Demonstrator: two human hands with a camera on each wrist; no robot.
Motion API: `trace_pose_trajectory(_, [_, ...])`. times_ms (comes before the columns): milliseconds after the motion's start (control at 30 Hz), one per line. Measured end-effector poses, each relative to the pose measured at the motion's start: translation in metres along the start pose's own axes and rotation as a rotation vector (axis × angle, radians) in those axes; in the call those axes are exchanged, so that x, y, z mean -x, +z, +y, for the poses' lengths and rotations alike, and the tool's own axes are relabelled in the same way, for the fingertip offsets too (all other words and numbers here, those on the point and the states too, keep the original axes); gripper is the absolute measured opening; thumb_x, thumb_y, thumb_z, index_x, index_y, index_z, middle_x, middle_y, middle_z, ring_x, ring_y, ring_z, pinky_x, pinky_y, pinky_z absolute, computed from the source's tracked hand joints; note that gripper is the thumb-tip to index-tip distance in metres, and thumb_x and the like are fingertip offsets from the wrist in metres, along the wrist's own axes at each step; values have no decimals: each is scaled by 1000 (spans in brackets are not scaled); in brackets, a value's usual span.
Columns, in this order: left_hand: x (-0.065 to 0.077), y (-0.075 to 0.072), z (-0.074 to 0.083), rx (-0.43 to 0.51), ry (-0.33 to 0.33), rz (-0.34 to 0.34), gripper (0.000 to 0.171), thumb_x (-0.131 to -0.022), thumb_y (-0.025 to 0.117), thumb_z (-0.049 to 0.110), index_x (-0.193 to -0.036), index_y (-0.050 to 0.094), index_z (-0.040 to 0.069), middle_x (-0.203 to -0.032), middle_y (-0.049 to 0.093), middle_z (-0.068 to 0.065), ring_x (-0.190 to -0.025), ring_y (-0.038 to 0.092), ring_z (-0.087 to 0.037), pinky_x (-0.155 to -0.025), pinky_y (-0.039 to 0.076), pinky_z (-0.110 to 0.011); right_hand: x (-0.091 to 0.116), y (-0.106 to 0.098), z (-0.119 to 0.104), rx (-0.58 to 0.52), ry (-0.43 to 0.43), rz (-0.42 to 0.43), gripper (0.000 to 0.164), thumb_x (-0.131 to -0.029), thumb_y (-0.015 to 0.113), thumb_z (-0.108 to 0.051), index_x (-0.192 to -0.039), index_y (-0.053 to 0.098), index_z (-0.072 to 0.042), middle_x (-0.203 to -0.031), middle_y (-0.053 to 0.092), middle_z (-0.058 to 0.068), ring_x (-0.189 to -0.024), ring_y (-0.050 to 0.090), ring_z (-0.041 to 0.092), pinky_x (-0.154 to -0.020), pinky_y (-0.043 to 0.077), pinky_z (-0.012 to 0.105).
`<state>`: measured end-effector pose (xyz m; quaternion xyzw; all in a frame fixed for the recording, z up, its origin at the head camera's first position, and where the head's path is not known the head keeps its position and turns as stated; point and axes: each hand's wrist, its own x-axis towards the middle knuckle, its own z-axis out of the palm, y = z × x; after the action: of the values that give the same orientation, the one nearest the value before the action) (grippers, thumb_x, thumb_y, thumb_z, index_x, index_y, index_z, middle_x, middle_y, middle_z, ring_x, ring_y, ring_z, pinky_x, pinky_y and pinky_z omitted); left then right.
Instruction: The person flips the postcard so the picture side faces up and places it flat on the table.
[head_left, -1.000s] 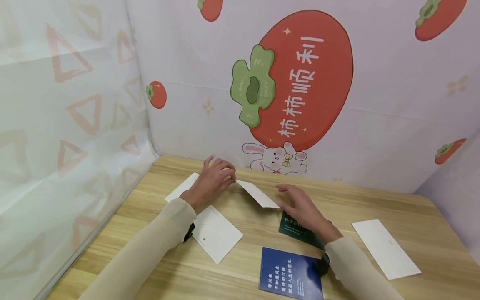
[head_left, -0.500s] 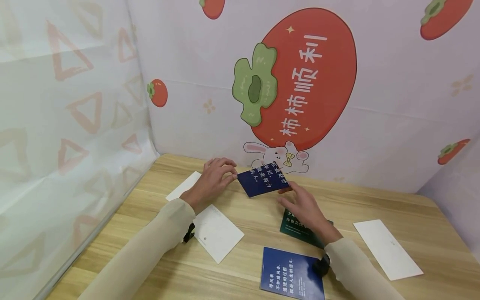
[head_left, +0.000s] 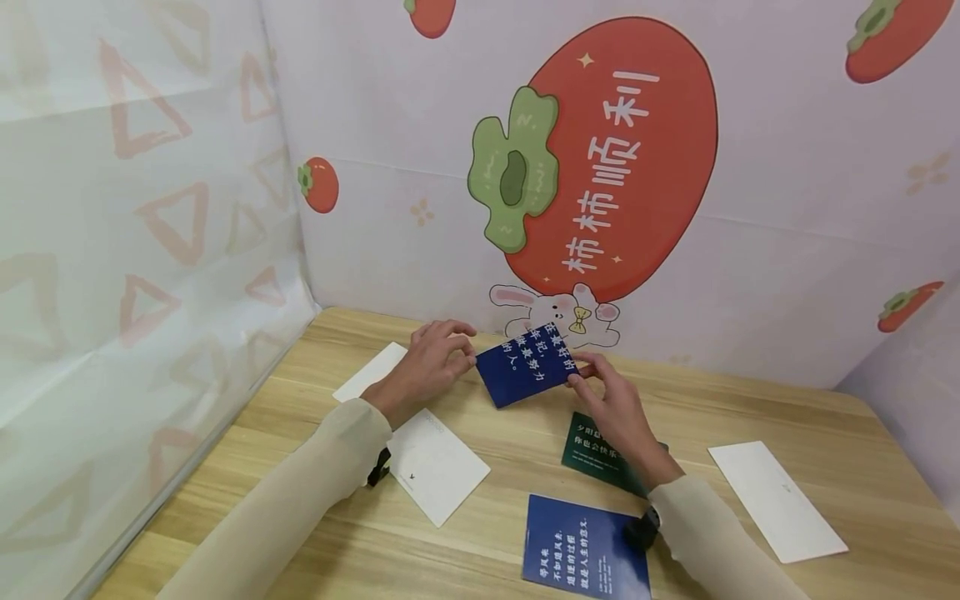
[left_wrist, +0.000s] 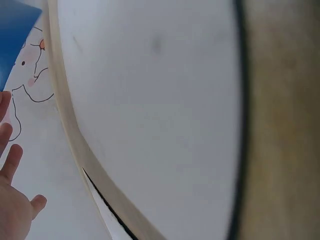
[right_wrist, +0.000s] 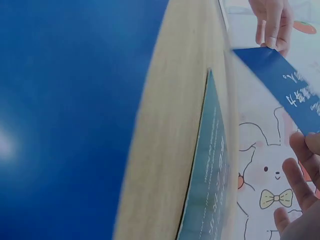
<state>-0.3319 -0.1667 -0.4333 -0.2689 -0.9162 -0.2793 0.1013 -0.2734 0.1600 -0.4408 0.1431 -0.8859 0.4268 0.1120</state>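
Note:
A dark blue card (head_left: 525, 367) with white Chinese writing is held up near the back wall, its printed side towards me. My right hand (head_left: 615, 408) pinches its right end, thumb on the printed face. At the opposite edge my left hand (head_left: 431, 367) holds the card by its fingertips. In the right wrist view the left thumb (right_wrist: 270, 40) lies at the card's edge, with other fingers behind. The remaining right fingers (right_wrist: 297, 182) are spread below the card. Under my right wrist lies a green card (head_left: 600, 450), partly covered by the forearm.
A larger blue card (head_left: 577, 550) lies at the front of the wooden table (head_left: 465, 558). White cards lie beside the left wrist (head_left: 442, 467), behind the left hand (head_left: 371, 371) and at the far right (head_left: 780, 500). A printed cloth wall (head_left: 405, 258) stands at the table's back edge.
The held card has turned from its white back to its blue printed side and tilted up. My right hand has come up to its right end and now pinches it.

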Motion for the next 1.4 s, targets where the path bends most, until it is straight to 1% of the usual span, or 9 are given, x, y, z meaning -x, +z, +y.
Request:
trace_pose_trajectory(133, [2,-2,1,-20,-11,-17,15,-107,66,25,-100,78,18,-154,60,-4,-150,47,-33,-131,20,-67,-1,3,1,13,-37,18,45,-112,63,-15,-156,52,-15,-106,77,11,-112,71,33,-96,53,51])
trace_pose_trajectory(333, [4,-5,1,-63,-18,-75,14,-104,69,28,-93,77,22,-156,60,-3,-153,43,-33,-130,17,-72,-2,5,-1,75,-70,-3,49,-113,61,-13,-160,53,-18,-106,76,11,-99,68,27,-79,50,35])
trace_pose_trajectory(433, [6,-7,2,-79,-14,-137,14,-102,70,29,-90,75,24,-155,61,-3,-154,42,-35,-129,17,-74,-5,5,-2,111,-78,-33,50,-113,59,-12,-162,52,-18,-120,76,14,-104,68,28,-84,54,38])
trace_pose_trajectory(567, [10,-8,4,-98,-13,-268,15,-103,69,30,-90,74,24,-151,64,-4,-150,46,-36,-124,26,-73,-10,5,-4,113,-55,-108,51,-113,59,-10,-162,52,-18,-139,70,16,-116,68,32,-100,58,51])
trace_pose_trajectory(667, [13,-8,8,-100,4,-338,16,-104,67,31,-92,73,23,-146,67,-5,-146,51,-35,-116,34,-69,-14,4,-5,90,-1,-158,49,-113,59,-10,-161,53,-16,-137,69,17,-117,67,34,-102,59,54])
trace_pose_trajectory(933, [18,-7,16,-108,-4,-370,15,-103,68,32,-92,75,24,-132,70,-3,-130,57,-29,-102,42,-55,-26,5,-6,90,111,-281,48,-113,58,-11,-161,53,-14,-125,69,19,-103,69,28,-88,62,39])
trace_pose_trajectory(1067, [20,-7,17,-99,-27,-402,16,-103,69,32,-93,77,22,-128,69,-3,-122,59,-25,-96,43,-50,-34,7,-7,60,130,-383,49,-114,49,-3,-162,50,-11,-111,68,18,-88,66,23,-79,59,34])
trace_pose_trajectory(1200, [22,-6,18,-79,-21,-431,17,-104,70,33,-96,78,21,-126,67,-4,-123,60,-27,-97,45,-51,-43,9,-7,67,140,-447,51,-112,43,2,-162,50,-8,-104,66,17,-81,63,21,-74,56,33])
trace_pose_trajectory(1400, [24,-5,19,-63,-3,-454,19,-107,70,33,-99,79,18,-121,66,-4,-116,60,-23,-99,48,-47,-51,12,-11,95,141,-481,46,-113,44,-2,-158,54,-2,-127,65,22,-83,64,20,-75,55,31])
